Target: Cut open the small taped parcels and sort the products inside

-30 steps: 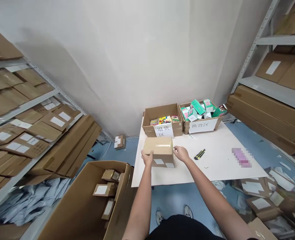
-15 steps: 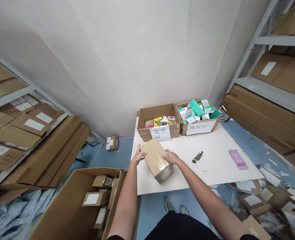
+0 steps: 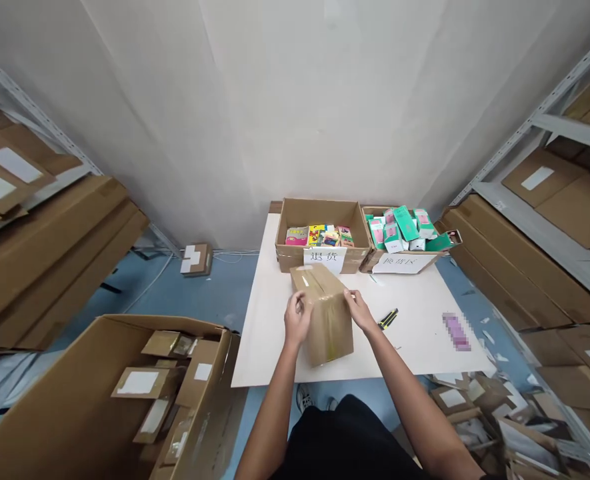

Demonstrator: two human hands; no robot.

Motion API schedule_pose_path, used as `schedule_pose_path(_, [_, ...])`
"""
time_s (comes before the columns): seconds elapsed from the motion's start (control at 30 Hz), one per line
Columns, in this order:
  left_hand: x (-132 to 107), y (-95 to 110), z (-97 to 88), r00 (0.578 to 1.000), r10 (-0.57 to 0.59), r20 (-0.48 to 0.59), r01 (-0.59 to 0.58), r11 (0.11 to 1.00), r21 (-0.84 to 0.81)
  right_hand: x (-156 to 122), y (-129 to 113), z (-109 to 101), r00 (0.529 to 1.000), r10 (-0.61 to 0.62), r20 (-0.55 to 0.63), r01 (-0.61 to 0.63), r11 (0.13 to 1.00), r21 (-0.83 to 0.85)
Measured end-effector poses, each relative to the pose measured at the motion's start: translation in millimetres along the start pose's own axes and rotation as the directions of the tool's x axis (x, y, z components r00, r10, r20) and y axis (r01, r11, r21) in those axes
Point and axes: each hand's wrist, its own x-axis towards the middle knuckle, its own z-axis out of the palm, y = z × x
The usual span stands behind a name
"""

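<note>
A taped cardboard box (image 3: 331,328) is tilted over the near part of the white table, one taped face toward me and a small white label on its upper side. My left hand (image 3: 299,319) is at its left edge with curled fingers, partly hidden against the cardboard. On the opposite edge, my right hand (image 3: 359,311) grips the upper right corner with thumb and fingers. A black and yellow utility knife (image 3: 388,319) lies just right of my right hand.
Behind stand an open carton (image 3: 319,208) of colourful booklets and another carton (image 3: 399,264) of green boxes, both labelled. A pixelated purple item (image 3: 457,331) lies on the table (image 3: 419,347). A large carton (image 3: 39,393) of parcels is at left; shelves flank both sides.
The cardboard box has been turned and tipped, so a different taped face is toward me. Both hands have shifted their hold along its edges. The view has moved slightly.
</note>
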Motion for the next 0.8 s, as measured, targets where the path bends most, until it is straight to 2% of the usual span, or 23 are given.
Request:
schedule_pose_path(0.07, [-25.9,-8.0,1.6,1.000,0.019,0.010,-0.020,0.998,0.057,-10.4,15.0,2.7,1.000,0.007,-0.003,-0.007,1.000,0.012])
schedule_pose_path(0.13, [-39.6,-13.1,0.1,0.998,0.051,0.045,-0.056,0.993,0.104,-15.5,24.5,8.7,1.000,0.012,-0.011,-0.012,1.000,-0.002])
schedule_pose_path(0.23, [-36.6,-12.0,-6.9,0.984,0.107,0.140,-0.131,0.976,0.177,-15.0,24.6,16.7,1.000,-0.016,-0.018,0.016,1.000,-0.001])
schedule_pose_path(0.33, [-25.7,-4.5,-10.2,0.965,0.125,0.230,-0.188,0.942,0.277,-10.4,14.9,17.1,0.996,-0.077,0.036,0.074,0.993,0.095])
schedule_pose_path(0.43, [-31.2,-3.6,-1.8,0.960,0.188,0.208,-0.241,0.933,0.268,-6.8,14.5,11.9,0.987,-0.150,0.049,0.131,0.952,0.277])
schedule_pose_path(0.53, [-55.2,-14.7,14.0,0.956,0.243,0.163,-0.272,0.945,0.184,-2.7,36.3,3.2,0.977,-0.208,0.036,0.172,0.886,0.431])
schedule_pose_path(0.6, [-71.4,-23.9,23.2,0.969,0.189,0.158,-0.210,0.968,0.134,2.0,60.3,-5.5,0.985,-0.168,0.045,0.135,0.902,0.411])
schedule_pose_path(0.67, [-78.8,-29.3,29.2,0.984,0.088,0.155,-0.108,0.986,0.125,8.1,85.4,-16.9,0.991,-0.115,0.069,0.089,0.948,0.305])
schedule_pose_path(0.73, [-72.8,-28.2,33.2,0.987,-0.003,0.162,-0.030,0.979,0.200,14.4,106.3,-30.2,0.984,-0.123,0.130,0.100,0.980,0.171])
schedule_pose_path(0.8, [-53.9,-20.6,38.2,0.972,-0.065,0.224,-0.020,0.933,0.359,19.5,120.6,-43.7,0.961,-0.178,0.212,0.165,0.983,0.075])
